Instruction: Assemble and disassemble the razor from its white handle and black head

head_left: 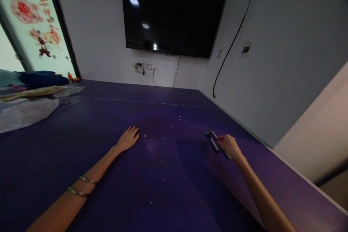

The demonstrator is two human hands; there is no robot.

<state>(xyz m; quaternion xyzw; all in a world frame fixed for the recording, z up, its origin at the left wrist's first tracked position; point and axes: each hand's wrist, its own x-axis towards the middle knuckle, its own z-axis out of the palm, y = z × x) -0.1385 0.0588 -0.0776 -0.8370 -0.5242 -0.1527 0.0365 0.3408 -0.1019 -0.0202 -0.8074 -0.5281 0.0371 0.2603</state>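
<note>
My left hand [128, 139] lies palm down on the dark purple tabletop [174, 195], fingers stretched out and holding nothing. Two bands circle that wrist. Farther right, my right hand [230, 145] has its fingers closed on a slim, pale, pen-like stick [214, 135], which slants across the surface; its middle is hidden by the fingers. Just left of this stick lies a short tool [213, 144] with a grey and dark handle and a thin dark piece at its far end. Its exact kind is too small to make out.
Small white scraps [145, 136] are scattered over the tabletop. Clear plastic sheeting [29, 111] and dark blue cloth [43, 78] lie at the far left. A television [174, 16] hangs on the back wall, and a black cable [231, 45] dangles along the right wall.
</note>
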